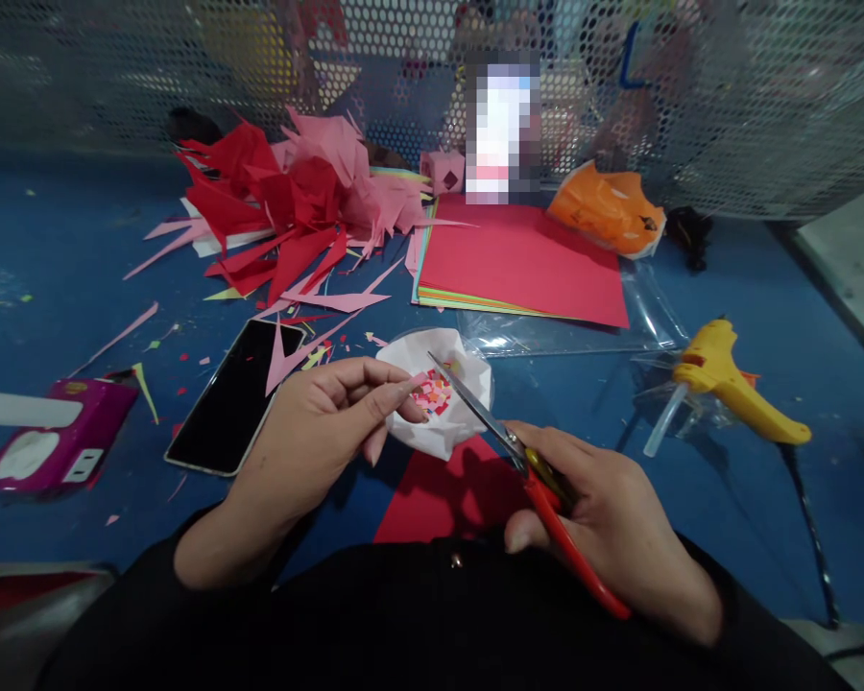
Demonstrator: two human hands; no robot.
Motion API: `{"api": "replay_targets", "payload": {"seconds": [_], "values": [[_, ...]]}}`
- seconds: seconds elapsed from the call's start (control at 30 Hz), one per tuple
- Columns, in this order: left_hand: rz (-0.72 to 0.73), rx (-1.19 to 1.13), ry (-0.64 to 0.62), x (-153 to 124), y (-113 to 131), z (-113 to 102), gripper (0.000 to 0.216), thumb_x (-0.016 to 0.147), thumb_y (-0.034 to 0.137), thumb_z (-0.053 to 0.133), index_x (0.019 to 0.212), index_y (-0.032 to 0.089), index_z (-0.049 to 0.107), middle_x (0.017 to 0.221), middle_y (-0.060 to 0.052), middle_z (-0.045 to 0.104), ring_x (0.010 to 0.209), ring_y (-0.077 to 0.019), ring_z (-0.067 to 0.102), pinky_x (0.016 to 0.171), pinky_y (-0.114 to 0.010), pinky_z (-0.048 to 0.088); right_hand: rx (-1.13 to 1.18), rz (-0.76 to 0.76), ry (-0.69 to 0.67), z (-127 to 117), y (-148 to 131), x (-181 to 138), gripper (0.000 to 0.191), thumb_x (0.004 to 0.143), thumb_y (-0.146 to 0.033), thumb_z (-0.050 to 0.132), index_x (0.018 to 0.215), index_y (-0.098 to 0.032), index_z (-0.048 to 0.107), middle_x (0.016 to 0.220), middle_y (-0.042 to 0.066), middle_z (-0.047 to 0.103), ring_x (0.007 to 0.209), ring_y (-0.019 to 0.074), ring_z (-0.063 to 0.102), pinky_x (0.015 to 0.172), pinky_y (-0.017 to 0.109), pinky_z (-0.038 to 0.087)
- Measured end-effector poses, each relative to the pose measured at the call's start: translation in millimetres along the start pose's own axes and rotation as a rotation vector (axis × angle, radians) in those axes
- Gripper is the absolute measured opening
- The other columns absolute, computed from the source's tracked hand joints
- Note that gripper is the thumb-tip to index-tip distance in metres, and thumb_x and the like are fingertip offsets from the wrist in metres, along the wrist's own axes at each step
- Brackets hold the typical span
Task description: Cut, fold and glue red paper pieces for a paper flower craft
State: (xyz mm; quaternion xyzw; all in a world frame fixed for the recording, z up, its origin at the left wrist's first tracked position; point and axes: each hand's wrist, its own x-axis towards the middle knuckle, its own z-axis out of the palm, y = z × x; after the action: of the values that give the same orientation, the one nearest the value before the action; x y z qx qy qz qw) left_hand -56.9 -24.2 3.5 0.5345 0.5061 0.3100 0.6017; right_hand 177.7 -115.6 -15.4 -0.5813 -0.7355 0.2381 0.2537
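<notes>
In the head view, my right hand (605, 499) grips a pair of scissors (486, 417) with red handles, its blades pointing up and left over a white paper-lined bowl (421, 350). Small pink, red and orange paper bits (432, 393) lie inside that bowl. At its left edge, my left hand (346, 408) pinches a small pink paper piece (419, 380) between thumb and finger. The scissor tips are just right of this piece, apart from it. Partly under the bowl lies a red paper sheet (453, 494).
Left are a black phone (227, 398), a purple device (58, 437) and a heap of red and pink paper scraps (302, 202). Behind the bowl is a stack of coloured paper (525, 259) beside an orange packet (609, 206). A corded yellow glue gun (734, 379) lies right. Perforated mesh (403, 58) stands behind.
</notes>
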Motion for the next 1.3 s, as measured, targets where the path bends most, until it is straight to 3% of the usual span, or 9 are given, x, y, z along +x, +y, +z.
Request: {"api": "replay_targets", "payload": {"seconds": [0.23, 0.5, 1.3], "values": [[0.0, -0.027, 0.021, 1.0, 2.4, 3.4, 0.014, 0.09, 0.031, 0.07, 0.089, 0.017, 0.074, 0.077, -0.001, 0.075, 0.042, -0.0027, 0.047, 0.04, -0.015, 0.031, -0.096, -0.049, -0.015, 1.0, -3.1, 4.4, 0.076, 0.079, -0.082, 0.055, 0.114, -0.016, 0.068, 0.083, 0.008, 0.074, 0.066, 0.021, 0.071, 0.058, 0.032, 0.058], [-0.035, 0.012, 0.003, -0.3, 2.1, 5.9, 0.01, 0.09, 0.024, 0.064, 0.089, 0.018, 0.073, 0.076, 0.0, 0.075, 0.041, -0.0036, 0.046, 0.04, -0.017, 0.032, -0.099, -0.066, -0.07, 1.6, -0.6, 2.1, 0.07, 0.088, -0.074, 0.053, 0.126, -0.016, 0.066, 0.084, 0.006, 0.073, 0.066, 0.0191, 0.07, 0.058, 0.029, 0.056], [-0.015, 0.001, -0.034, -0.4, 2.0, 5.0, 0.01, 0.09, 0.026, 0.067, 0.086, 0.02, 0.073, 0.073, 0.002, 0.073, 0.041, -0.0019, 0.046, 0.041, -0.015, 0.031, -0.026, -0.083, -0.086, 2.9, 0.4, -0.1, 0.065, 0.092, -0.07, 0.048, 0.123, -0.016, 0.067, 0.078, 0.005, 0.073, 0.064, 0.0179, 0.071, 0.066, 0.028, 0.061]]}}
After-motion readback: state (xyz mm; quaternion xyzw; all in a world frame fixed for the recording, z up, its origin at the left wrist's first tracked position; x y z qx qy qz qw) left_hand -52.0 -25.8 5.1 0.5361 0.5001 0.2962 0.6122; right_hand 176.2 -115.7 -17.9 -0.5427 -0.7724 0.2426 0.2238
